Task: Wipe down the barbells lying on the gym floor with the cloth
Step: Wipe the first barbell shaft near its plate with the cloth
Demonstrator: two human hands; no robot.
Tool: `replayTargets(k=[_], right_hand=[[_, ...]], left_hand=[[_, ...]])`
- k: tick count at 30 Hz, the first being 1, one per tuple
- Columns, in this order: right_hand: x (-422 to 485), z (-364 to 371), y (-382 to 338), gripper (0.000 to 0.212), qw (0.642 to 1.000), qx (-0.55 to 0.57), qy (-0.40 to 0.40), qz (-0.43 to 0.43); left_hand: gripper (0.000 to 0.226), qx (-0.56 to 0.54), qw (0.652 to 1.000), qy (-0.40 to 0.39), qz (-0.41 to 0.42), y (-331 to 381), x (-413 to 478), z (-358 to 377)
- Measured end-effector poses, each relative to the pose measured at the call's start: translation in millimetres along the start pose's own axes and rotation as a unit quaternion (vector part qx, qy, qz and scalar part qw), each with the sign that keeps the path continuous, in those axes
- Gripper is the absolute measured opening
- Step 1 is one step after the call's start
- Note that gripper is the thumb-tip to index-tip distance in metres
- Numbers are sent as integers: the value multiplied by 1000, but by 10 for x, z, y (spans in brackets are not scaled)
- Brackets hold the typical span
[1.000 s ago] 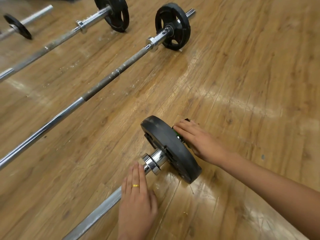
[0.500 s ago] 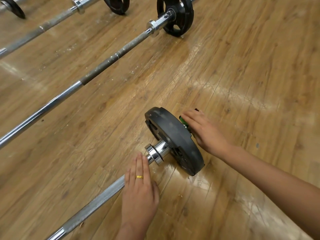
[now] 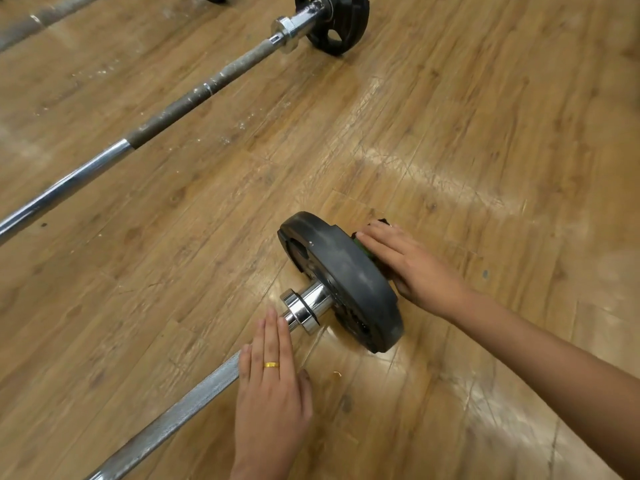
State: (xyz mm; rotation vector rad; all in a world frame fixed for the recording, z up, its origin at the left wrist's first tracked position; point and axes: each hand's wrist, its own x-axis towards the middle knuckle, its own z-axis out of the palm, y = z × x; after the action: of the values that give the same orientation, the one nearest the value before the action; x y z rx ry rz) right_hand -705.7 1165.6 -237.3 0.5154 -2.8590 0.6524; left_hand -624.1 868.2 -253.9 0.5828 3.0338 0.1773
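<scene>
The cloth (image 3: 364,250), green, shows only as a sliver behind the black plate (image 3: 349,271) of the near barbell (image 3: 194,393), low in the middle of the view. The right hand (image 3: 412,268) lies over it with fingers laid out straight, pressing it down on what is probably the bar's end stub; the plate hides that part. The left hand (image 3: 273,386) rests flat and open across the knurled shaft, fingertips just short of the chrome collar (image 3: 301,308), a gold ring (image 3: 271,364) on one finger. The barbell lies on the wood floor (image 3: 485,133). Well apart, up and left, a second barbell (image 3: 180,109) lies roughly parallel, its shaft grimy. A third bar (image 3: 34,20) crosses the top left corner.
</scene>
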Motion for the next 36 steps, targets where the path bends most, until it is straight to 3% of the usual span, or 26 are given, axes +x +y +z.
replayTargets(k=[4, 10, 15, 18, 20, 24, 28, 32, 33, 36], right_hand=[[8, 2, -36, 44, 994, 19, 46, 99], [-92, -130, -40, 51, 997, 1, -73, -31], [-206, -195, -39, 49, 998, -2, -10, 61], [-390, -99, -287, 57, 997, 56, -55, -8], [-379, -139, -148, 61, 997, 37, -53, -30], [-362, -206, -54, 58, 999, 16, -6, 47], [-413, -130, -177, 56, 993, 46, -82, -76], [-248, -180, 40, 53, 999, 3, -28, 37], [-234, -159, -15, 52, 999, 11, -26, 31], [-246, -63, -174, 49, 994, 59, -70, -61]], left_hand=[[78, -2, 1000, 2, 3, 62, -77, 52], [80, 12, 1000, 14, 12, 114, -197, 129], [85, 31, 999, 20, 21, 167, -293, 191], [85, 27, 999, 35, 25, 199, -343, 220], [85, 27, 999, 33, 24, 220, -368, 233], [85, 29, 999, 27, 27, 238, -397, 235], [85, 27, 999, 28, 25, 224, -380, 224], [88, 11, 1000, 11, 23, 205, -323, 153], [87, 6, 1000, 7, 21, 193, -303, 133], [82, 1, 1000, 0, 17, 138, -229, 92]])
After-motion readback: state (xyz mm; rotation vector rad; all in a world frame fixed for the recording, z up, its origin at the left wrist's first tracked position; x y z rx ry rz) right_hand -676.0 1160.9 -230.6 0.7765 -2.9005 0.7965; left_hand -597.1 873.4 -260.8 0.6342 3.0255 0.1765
